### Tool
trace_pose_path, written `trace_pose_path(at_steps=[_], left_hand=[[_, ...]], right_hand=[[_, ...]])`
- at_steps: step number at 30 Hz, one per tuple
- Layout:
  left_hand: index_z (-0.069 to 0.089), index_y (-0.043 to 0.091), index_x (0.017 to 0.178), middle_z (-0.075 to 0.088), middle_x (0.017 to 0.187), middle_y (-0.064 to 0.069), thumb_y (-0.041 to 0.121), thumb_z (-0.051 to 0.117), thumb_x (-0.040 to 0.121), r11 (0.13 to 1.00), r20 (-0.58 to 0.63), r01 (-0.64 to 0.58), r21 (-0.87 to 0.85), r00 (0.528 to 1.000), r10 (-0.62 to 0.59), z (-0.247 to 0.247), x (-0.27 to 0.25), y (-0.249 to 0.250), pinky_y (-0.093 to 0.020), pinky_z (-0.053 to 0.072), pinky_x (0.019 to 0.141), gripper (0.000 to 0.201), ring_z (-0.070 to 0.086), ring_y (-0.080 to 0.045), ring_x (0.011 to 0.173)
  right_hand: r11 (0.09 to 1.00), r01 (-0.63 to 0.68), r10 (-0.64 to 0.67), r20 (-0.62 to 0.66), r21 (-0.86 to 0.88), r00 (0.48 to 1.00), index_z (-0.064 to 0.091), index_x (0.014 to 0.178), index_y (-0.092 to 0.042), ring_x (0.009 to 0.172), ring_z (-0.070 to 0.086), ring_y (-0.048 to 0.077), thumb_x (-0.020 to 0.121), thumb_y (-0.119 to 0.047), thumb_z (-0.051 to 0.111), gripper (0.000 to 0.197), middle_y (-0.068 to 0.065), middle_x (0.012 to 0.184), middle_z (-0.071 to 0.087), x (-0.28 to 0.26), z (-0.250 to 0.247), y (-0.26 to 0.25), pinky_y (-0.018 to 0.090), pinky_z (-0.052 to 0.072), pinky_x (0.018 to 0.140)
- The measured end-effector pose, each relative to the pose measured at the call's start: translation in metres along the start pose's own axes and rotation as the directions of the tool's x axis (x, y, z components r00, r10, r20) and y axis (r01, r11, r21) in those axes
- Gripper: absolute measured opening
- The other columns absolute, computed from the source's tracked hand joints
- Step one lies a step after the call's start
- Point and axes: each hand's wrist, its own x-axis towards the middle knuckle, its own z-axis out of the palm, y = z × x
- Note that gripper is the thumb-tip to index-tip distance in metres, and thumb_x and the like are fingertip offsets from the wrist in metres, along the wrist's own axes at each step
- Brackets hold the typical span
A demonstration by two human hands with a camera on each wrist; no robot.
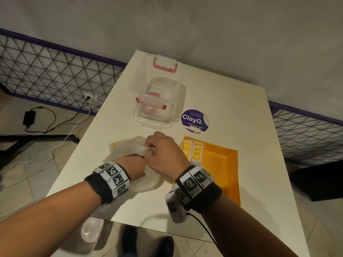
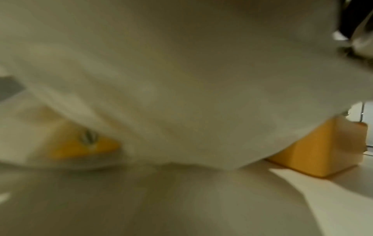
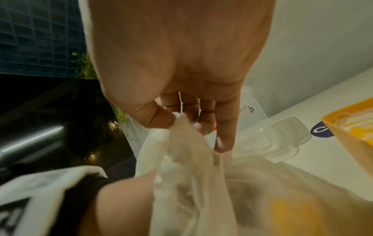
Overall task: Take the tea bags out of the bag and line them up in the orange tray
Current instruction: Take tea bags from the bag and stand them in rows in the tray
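Observation:
A thin white plastic bag lies crumpled on the white table. My left hand reaches into its mouth, so the fingers are hidden under the film. My right hand pinches the bag's rim between thumb and fingers and holds it up. In the left wrist view a yellow tea bag shows blurred inside the bag. The orange tray sits just right of the bag. Several yellow-and-white tea bags lie in rows in its far left corner.
A clear lidded container with red clasps stands behind the bag. A round purple sticker lies beside it. Table edges are close at left and front. A wire fence and cables are on the floor at left.

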Motion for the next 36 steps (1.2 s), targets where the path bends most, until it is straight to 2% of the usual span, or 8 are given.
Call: trace_pose_path(at_steps=[5,9,12,14,16,20,27,36], left_hand=[[0.056,0.015,0.126,0.064,0.121,-0.004,0.013,0.042,0.099,0.97,-0.038,0.243,0.018,0.97,-0.242,-0.027,-0.019,0.003,-0.027,0.041,0.074,0.03,0.065,-0.022,0.106],[0.058,0.025,0.123,0.06,0.113,0.0,0.019,0.047,0.095,0.973,-0.239,0.208,-0.099,0.944,-0.227,-0.033,-0.035,-0.008,-0.032,0.042,0.063,0.03,0.067,-0.027,0.09],[0.067,0.031,0.111,0.063,0.101,0.01,0.031,0.059,0.093,0.915,-0.443,0.081,-0.396,0.855,-0.268,-0.034,-0.052,-0.025,-0.034,0.053,0.066,0.019,0.067,-0.022,0.082],[0.072,0.035,0.106,0.068,0.086,0.018,0.034,0.07,0.089,0.678,-0.409,0.01,-0.735,0.79,-0.456,-0.044,-0.067,-0.033,-0.031,0.056,0.062,0.017,0.066,-0.01,0.069],[0.075,0.036,0.1,0.072,0.08,0.02,0.033,0.076,0.084,0.291,-0.236,-0.08,-0.953,0.796,-0.558,-0.047,-0.075,-0.038,-0.029,0.055,0.063,0.017,0.064,-0.007,0.065],[0.074,0.01,0.109,0.073,0.107,-0.019,0.022,0.071,0.084,-0.349,-0.027,-0.223,-0.91,0.873,-0.487,-0.046,-0.07,-0.034,-0.031,0.058,0.077,0.027,0.069,-0.024,0.087],[0.072,0.007,0.111,0.072,0.111,-0.022,0.023,0.069,0.083,-0.475,0.034,-0.212,-0.854,0.888,-0.458,-0.038,-0.029,-0.011,-0.036,0.055,0.085,0.032,0.068,-0.026,0.091],[0.063,0.003,0.126,0.07,0.082,-0.008,0.018,0.057,0.097,-0.63,0.079,-0.171,-0.758,0.934,-0.348,-0.055,-0.001,0.016,-0.019,0.048,0.047,0.033,0.066,-0.015,0.059]], right_hand=[[0.997,-0.063,0.058,-0.107,-0.044,0.993,0.064,0.098,-0.008,0.093,0.057,0.031,0.085,-0.012,0.053,0.017,0.01,0.105,0.054,0.007,-0.007,0.004,0.042,0.05,0.08],[0.994,-0.106,0.098,-0.157,-0.037,0.983,0.064,0.096,-0.006,0.091,0.057,0.031,0.084,-0.009,0.054,0.016,0.012,0.102,0.055,0.015,-0.01,0.006,0.037,0.048,0.078],[0.994,-0.106,0.11,-0.197,0.03,0.974,0.066,0.096,-0.006,0.088,0.057,0.027,0.086,-0.008,0.053,0.017,0.011,0.101,0.056,0.02,-0.011,0.008,0.034,0.048,0.077],[0.993,-0.104,0.114,-0.193,0.061,0.975,0.067,0.099,-0.007,0.088,0.057,0.024,0.087,-0.007,0.052,0.02,0.01,0.102,0.056,0.021,-0.009,0.011,0.031,0.046,0.076],[0.992,-0.103,0.113,-0.136,0.076,0.984,0.068,0.103,-0.01,0.091,0.057,0.022,0.088,-0.008,0.051,0.022,0.008,0.104,0.057,0.02,-0.002,0.014,0.03,0.045,0.077],[0.984,-0.116,0.12,-0.018,0.136,0.993,0.069,0.108,-0.017,0.093,0.06,0.018,0.088,-0.013,0.056,0.024,0.004,0.105,0.063,0.018,0.009,0.016,0.029,0.048,0.083],[0.76,-0.286,0.364,-0.018,0.584,0.931,0.068,0.108,-0.02,0.077,0.068,0.017,0.096,-0.022,0.06,0.014,-0.002,0.095,0.062,0.002,-0.023,0.033,0.041,0.062,0.069],[0.658,-0.297,0.418,-0.008,0.692,0.908,0.068,0.105,-0.002,0.07,0.068,0.022,0.09,-0.011,0.071,0.017,0.013,0.09,0.062,-0.013,-0.047,0.04,0.038,0.062,0.062]])
